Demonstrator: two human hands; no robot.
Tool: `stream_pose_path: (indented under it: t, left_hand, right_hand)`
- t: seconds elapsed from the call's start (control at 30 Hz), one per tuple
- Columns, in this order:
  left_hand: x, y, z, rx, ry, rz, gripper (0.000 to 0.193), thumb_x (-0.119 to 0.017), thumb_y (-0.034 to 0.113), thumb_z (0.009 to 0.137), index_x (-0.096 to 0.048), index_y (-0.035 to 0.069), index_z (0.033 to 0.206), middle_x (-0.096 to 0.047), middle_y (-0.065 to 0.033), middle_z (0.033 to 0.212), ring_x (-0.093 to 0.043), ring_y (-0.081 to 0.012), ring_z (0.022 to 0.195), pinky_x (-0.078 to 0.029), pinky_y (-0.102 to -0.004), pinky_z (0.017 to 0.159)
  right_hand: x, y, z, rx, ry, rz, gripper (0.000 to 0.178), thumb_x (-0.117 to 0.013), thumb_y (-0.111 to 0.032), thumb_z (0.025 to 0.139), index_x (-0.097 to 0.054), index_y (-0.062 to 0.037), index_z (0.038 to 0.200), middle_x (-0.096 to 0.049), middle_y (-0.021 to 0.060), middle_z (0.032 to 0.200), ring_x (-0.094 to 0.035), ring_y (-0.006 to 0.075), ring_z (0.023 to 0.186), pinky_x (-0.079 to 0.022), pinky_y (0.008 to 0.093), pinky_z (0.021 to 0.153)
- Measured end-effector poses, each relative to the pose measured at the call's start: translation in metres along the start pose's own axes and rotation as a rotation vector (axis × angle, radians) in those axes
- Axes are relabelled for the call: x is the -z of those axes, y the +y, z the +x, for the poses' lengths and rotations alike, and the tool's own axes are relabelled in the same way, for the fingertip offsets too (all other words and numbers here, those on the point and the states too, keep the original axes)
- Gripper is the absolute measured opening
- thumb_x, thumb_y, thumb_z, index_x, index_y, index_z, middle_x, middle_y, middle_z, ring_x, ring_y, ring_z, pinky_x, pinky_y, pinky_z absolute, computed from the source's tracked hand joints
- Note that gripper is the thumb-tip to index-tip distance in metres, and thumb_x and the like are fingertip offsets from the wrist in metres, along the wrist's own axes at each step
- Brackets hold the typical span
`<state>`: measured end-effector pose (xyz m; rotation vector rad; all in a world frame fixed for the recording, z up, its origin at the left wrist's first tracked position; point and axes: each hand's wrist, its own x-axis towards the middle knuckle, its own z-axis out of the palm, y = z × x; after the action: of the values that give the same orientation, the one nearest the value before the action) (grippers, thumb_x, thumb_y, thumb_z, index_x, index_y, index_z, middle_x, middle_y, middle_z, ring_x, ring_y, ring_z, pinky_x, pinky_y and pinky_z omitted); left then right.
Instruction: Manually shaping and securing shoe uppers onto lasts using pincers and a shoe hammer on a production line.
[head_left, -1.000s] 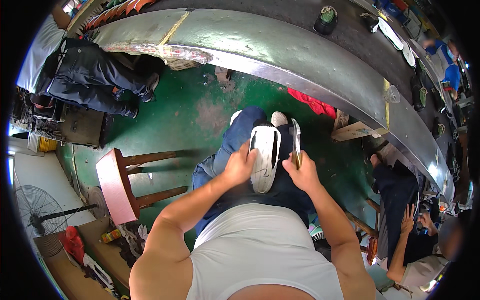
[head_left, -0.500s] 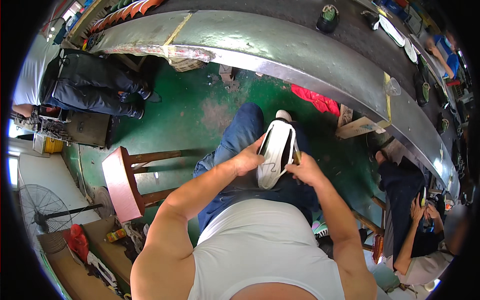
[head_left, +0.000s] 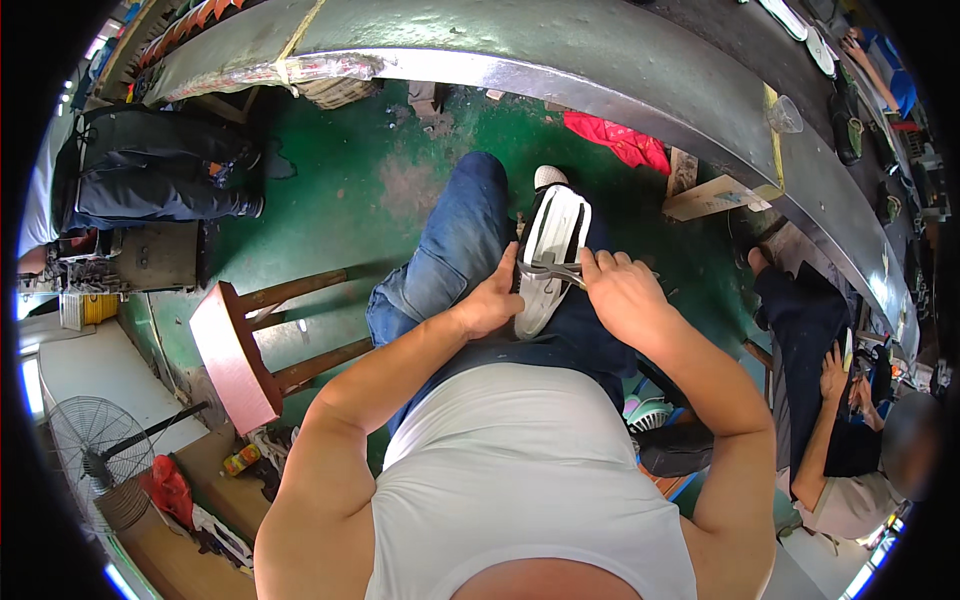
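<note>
A white shoe [head_left: 556, 225] with black edges lies over my lap, its narrower rounded end toward me. Along its left side rests my left hand [head_left: 492, 300], the index finger stretched up and the thumb at the shoe's edge. My right hand [head_left: 625, 292] is closed at the other side, fingers bent over a thin grey tool [head_left: 548, 270]. That tool crosses the shoe from side to side and touches or nearly touches it. Its tip reaches my left fingers. The grip end is mostly hidden under my right hand, so its exact kind cannot be told.
A long metal-edged bench [head_left: 480, 68] curves across the front. At left stand a wooden stool [head_left: 232, 355] and a fan [head_left: 92, 440]. A red cloth [head_left: 620, 138] and a board [head_left: 715, 197] lie under the bench. Co-workers sit at right [head_left: 835, 430] and stand at left [head_left: 160, 165].
The tool has swung from beside the shoe's right edge to lie across it. My right hand has moved up and turned palm down. The view has shifted, and the shoe sits slightly higher.
</note>
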<state>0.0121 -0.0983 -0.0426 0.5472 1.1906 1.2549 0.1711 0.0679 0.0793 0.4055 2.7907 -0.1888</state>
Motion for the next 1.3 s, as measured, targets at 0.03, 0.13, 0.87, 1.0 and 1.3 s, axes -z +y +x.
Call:
stream_pose_path:
  t: [0.03,0.13,0.87,1.0,1.3]
  left_hand:
    - [0.001,-0.001,0.001,0.004,-0.001,0.0,0.098,-0.058,0.005,0.078,-0.002,-0.003,0.158,-0.031,-0.0224,0.157,-0.03,-0.027,0.147,-0.022,-0.0339,0.12]
    - [-0.004,0.02,0.002,0.002,-0.105,-0.585,0.082,-0.048,0.033,0.095,-0.009,-0.001,0.159,-0.027,-0.0147,0.162,-0.028,-0.0261,0.148,-0.021,-0.0396,0.121]
    - [-0.001,-0.008,0.047,-0.448,0.491,0.841,0.05,-0.042,0.027,0.106,-0.036,0.012,0.153,-0.043,-0.03,0.148,-0.059,-0.0479,0.116,-0.047,-0.0439,0.103]
    - [-0.003,0.011,0.034,-0.325,0.361,0.931,0.056,-0.044,0.025,0.104,-0.026,0.021,0.157,-0.032,-0.03,0.154,-0.061,-0.0501,0.111,-0.052,-0.047,0.097]
    - [-0.01,0.069,0.038,0.082,0.043,1.17,0.061,-0.044,0.03,0.104,-0.018,0.028,0.159,-0.028,-0.0402,0.151,-0.064,-0.0515,0.101,-0.054,-0.0474,0.094]
  right_hand:
    - [0.011,-0.002,0.004,-0.002,-0.002,0.003,0.045,-0.062,-0.007,0.083,-0.055,0.0074,0.125,-0.067,0.0207,0.107,-0.066,0.0353,0.101,-0.054,0.0441,0.081]
    - [0.031,0.002,0.017,0.076,-0.385,0.093,0.03,-0.063,-0.013,0.086,-0.061,0.005,0.109,-0.069,0.0227,0.095,-0.068,0.0386,0.092,-0.054,0.047,0.079]
    - [-0.063,0.024,0.036,-0.188,0.219,0.53,0.028,-0.063,-0.017,0.092,-0.056,0.0008,0.112,-0.068,0.0235,0.101,-0.066,0.0418,0.092,-0.052,0.0499,0.08]
    - [-0.068,0.043,0.027,-0.211,0.025,0.657,0.023,-0.063,-0.017,0.091,-0.06,0.0011,0.105,-0.068,0.0228,0.088,-0.066,0.0429,0.084,-0.053,0.0492,0.079]
    - [-0.031,0.042,0.049,-0.126,0.282,0.989,0.034,-0.052,-0.03,0.102,-0.058,0.0033,0.102,-0.065,0.0263,0.084,-0.065,0.0442,0.078,-0.051,0.0486,0.071]
